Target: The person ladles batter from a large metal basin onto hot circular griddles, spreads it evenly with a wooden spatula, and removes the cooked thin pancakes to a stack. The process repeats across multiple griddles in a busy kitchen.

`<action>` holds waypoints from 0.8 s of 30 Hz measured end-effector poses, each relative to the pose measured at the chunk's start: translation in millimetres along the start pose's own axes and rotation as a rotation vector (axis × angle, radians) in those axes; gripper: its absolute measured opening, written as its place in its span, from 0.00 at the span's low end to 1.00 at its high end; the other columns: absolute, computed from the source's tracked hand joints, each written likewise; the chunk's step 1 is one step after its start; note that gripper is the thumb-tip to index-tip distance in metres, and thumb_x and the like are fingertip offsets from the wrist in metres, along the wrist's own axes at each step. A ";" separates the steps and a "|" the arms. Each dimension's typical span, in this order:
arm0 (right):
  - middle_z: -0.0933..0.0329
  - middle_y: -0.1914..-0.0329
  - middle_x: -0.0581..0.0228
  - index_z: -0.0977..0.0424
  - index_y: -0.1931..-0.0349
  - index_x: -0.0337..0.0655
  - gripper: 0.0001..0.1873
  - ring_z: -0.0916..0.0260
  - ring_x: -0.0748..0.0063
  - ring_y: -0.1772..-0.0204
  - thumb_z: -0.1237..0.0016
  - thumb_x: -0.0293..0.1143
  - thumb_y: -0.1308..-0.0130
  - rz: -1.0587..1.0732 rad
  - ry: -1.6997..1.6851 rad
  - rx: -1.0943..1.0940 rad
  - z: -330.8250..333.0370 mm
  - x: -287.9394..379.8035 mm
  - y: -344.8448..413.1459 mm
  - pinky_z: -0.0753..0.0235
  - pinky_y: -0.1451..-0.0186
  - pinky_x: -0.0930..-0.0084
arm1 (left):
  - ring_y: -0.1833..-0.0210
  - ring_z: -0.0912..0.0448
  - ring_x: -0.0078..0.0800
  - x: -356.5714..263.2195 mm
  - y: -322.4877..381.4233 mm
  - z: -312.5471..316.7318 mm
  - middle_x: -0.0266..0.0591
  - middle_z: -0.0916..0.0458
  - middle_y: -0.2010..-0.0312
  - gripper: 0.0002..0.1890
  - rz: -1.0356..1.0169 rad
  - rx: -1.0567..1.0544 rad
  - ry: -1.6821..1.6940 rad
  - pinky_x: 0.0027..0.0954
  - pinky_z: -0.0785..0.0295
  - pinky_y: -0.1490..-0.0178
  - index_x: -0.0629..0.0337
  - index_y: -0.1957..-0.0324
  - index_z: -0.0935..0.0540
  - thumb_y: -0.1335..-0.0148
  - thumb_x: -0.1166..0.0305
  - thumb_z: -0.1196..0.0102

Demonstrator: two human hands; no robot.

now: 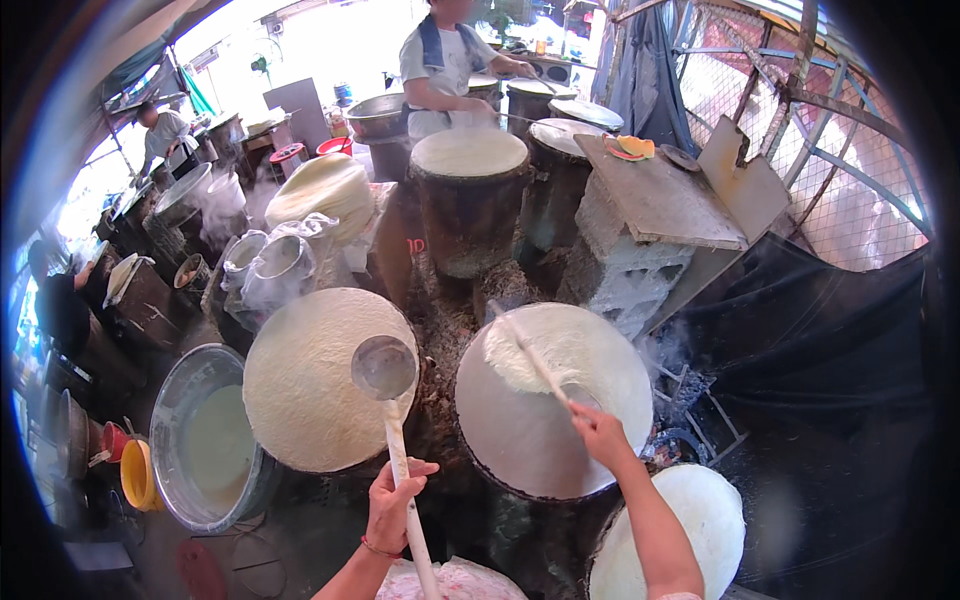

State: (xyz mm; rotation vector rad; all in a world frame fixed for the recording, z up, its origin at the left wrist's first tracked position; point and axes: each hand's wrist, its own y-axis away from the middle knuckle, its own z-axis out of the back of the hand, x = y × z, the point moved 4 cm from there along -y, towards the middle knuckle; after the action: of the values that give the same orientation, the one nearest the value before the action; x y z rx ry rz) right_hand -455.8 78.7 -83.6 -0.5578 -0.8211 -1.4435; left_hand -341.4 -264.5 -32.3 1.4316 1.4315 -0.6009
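My left hand (393,504) is closed round the long pale handle of a ladle (384,367). The ladle's round bowl hangs over a griddle covered by a pale, bumpy sheet of batter (315,390). In my right hand (602,436) is a thin wooden stick (529,349), slanting up and left across a second round griddle (510,442). White batter (525,360) coats the far part of that griddle, while its near-left surface shows bare grey. Whatever joins the stick's lower end near my fingers is partly hidden.
At left stands a large metal basin (217,442) of pale liquid, with a yellow bucket (139,476) beside it. Another covered griddle (682,525) sits under my right forearm. A co-worker (442,75) works behind a drum stove (472,202). Concrete blocks (630,255) support a board. Steam rises.
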 end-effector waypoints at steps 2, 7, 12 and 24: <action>0.20 0.61 0.49 0.25 0.45 0.46 0.18 0.21 0.55 0.61 0.51 0.34 0.35 0.310 0.031 0.028 2.6 13.1 36.8 0.24 0.56 0.67 | 0.49 0.21 0.34 0.8 2.8 0.5 0.42 0.19 0.57 0.14 -0.015 0.007 -0.005 0.32 0.30 0.44 0.62 0.54 0.24 0.44 0.75 0.44; 0.21 0.56 0.48 0.25 0.45 0.44 0.17 0.22 0.52 0.55 0.52 0.34 0.34 0.049 0.127 -0.024 20.2 20.4 40.1 0.25 0.52 0.66 | 0.48 0.21 0.34 4.7 9.5 1.8 0.42 0.19 0.57 0.14 0.000 -0.004 -0.047 0.32 0.30 0.44 0.62 0.54 0.23 0.44 0.75 0.44; 0.21 0.56 0.48 0.26 0.45 0.44 0.18 0.21 0.55 0.55 0.53 0.33 0.34 0.128 -0.071 0.000 13.9 25.3 6.8 0.25 0.51 0.68 | 0.49 0.21 0.35 4.9 18.7 -3.1 0.43 0.19 0.58 0.14 -0.005 -0.019 -0.035 0.33 0.31 0.41 0.63 0.55 0.23 0.44 0.76 0.45; 0.20 0.60 0.47 0.25 0.45 0.44 0.17 0.21 0.58 0.61 0.52 0.31 0.34 0.147 -0.054 0.034 12.2 28.9 25.2 0.25 0.56 0.71 | 0.50 0.21 0.36 0.2 32.8 -3.2 0.45 0.18 0.60 0.14 -0.016 -0.064 0.012 0.35 0.33 0.38 0.67 0.55 0.23 0.45 0.80 0.46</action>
State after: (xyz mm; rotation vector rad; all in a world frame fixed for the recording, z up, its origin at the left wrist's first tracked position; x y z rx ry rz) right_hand -434.6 71.7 -50.2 -0.6206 -0.8281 -1.2835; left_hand -311.5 -255.7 -21.7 1.3770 1.4602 -0.5520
